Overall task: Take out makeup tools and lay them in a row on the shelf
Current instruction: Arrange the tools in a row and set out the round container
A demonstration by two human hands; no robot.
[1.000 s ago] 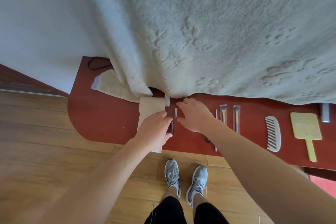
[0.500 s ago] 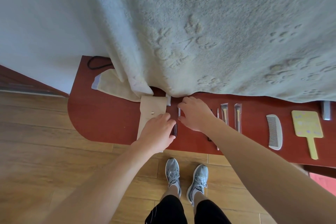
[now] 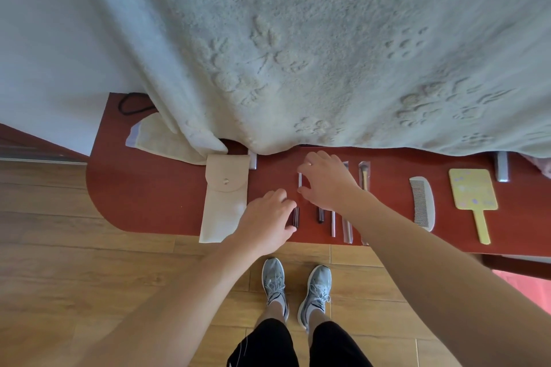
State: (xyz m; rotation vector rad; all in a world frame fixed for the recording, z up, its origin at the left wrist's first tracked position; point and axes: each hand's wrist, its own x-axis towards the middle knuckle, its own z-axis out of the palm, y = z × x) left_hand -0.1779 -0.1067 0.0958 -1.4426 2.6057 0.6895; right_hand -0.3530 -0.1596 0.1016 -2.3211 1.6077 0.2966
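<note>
On the right hand (image 3: 325,183), forefinger and thumb are clamped on the two ends of a thin pale stick (image 3: 300,179) down on the red shelf (image 3: 149,188). The fingers of the left hand (image 3: 264,222) are curled down onto a slim dark tool (image 3: 295,216) at seven o'clock of that stick. Half a second ago the left hand covered the right edge of the beige pouch (image 3: 225,202); now it has slid clear toward three o'clock, and the pouch shows whole at its nine o'clock. A second dark tool (image 3: 320,215) and sleeved brushes (image 3: 364,177) lie beside the right wrist. At three o'clock, well apart, the comb (image 3: 422,202) and yellow mirror (image 3: 472,191) lie unmoved.
</note>
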